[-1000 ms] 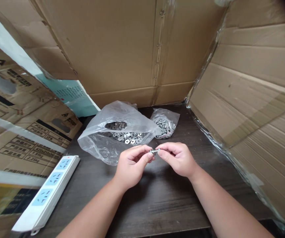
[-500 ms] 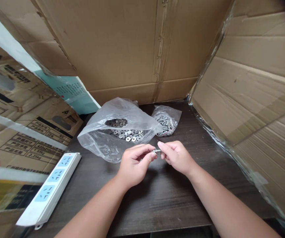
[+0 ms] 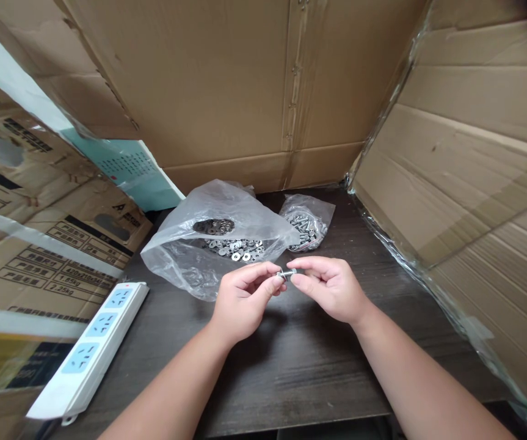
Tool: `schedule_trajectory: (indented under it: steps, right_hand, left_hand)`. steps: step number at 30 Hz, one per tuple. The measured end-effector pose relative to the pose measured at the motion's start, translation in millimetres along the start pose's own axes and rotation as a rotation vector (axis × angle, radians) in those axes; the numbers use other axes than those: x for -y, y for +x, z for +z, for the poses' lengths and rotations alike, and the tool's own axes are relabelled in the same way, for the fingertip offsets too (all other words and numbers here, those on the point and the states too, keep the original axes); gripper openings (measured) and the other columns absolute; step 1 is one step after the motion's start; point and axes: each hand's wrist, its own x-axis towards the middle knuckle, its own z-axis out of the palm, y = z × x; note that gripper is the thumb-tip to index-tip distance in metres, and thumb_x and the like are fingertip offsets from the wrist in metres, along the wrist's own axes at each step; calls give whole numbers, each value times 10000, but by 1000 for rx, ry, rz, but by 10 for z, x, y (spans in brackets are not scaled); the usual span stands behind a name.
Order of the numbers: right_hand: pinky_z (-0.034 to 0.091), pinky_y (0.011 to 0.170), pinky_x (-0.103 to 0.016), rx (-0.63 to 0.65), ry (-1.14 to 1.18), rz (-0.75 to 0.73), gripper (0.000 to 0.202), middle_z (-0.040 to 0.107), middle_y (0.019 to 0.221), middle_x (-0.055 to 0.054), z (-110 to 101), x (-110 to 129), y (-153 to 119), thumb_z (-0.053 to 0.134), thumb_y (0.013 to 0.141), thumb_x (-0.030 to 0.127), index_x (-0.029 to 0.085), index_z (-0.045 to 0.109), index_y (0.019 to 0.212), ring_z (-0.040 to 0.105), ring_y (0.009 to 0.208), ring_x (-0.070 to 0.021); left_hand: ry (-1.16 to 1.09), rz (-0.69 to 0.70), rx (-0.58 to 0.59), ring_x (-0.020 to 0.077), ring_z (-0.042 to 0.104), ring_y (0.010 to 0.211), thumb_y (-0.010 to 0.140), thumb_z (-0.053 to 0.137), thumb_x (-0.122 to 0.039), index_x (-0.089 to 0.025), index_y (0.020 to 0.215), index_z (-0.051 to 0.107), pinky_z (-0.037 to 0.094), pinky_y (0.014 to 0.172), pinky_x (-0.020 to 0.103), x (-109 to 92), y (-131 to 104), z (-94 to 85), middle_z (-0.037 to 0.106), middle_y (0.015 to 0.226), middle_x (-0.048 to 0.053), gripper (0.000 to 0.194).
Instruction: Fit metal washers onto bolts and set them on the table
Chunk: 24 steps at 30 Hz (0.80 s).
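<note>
- Left hand (image 3: 245,299) is nearly closed, thumb and forefinger pinched on the left end of a metal bolt (image 3: 289,274), where a thin washer (image 3: 283,275) sits around the shank.
- Right hand (image 3: 330,287) pinches the bolt's other end, its head, between thumb and fingertips; the bolt lies roughly level between the two hands, above the dark tabletop (image 3: 290,385).
- Just beyond the hands, an open clear plastic bag (image 3: 215,195) holds a heap of loose washers (image 3: 236,249); no lettering can be made out on it.
- To its right, a smaller clear bag (image 3: 325,208) is filled with bolts (image 3: 306,229); a thin red line shows near its lower edge.
- At left, a printed carton (image 3: 25,183) carries a table of Chinese characters, with "420x210x34" running toward an edge, then "1.85kg" and "2.25kg" beneath.
- The same carton bears a triangular logo beside dark brand lettering, printed twice and too blurred to read, plus a red flame mark lower down.
- A turquoise sheet (image 3: 128,165) leans in the far left corner, with rows of small writing, illegible, and a red spot.
- A white power strip (image 3: 107,351) with three pale blue socket panels lies along the left; no brand is legible.
- Plain brown cardboard (image 3: 217,85) stands behind.
</note>
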Motion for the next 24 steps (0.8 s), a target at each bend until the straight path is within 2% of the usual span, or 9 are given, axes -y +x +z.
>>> schedule_trajectory:
  steps: [4,8,13,19,24]
  right_hand:
    - [391,533,-146,-15,-40,-25,408,601,713,-61,-10,-9,14,588,792,463,112,699,966,485,581,-31]
    - [458,639,-126,19,-50,-89,324,661,834,-49,-31,39,23,553,833,415,135,705,892,580,706,-42]
    - [439,632,-124,60,-47,-53,376,639,765,-37,-34,93,17,500,862,432,104,672,798,554,685,-34]
    - [358,569,-128,63,-95,-40,460,540,643,-25,-23,74,19,460,875,473,77,627,712,431,601,-12]
    - [343,574,-141,84,-105,-4,517,523,638,-37,-21,80,28,424,885,502,61,603,684,413,603,-17]
  left_hand:
    - [40,28,15,42,614,651,755,670,-305,-159,841,685,525,636,141,25,-7,-12,646,724,3,170]
    - [61,27,21,47,620,653,756,668,-310,-162,838,688,527,632,144,29,-8,-6,646,732,4,171]
    - [80,32,19,60,632,657,752,672,-313,-158,854,687,530,631,153,51,-15,-7,653,750,12,186]
    - [89,39,26,73,639,669,754,667,-315,-147,871,689,537,634,165,73,-11,-7,654,775,28,206]
    - [105,39,36,81,638,675,757,661,-321,-125,867,687,540,641,171,61,-22,-8,655,773,46,226]
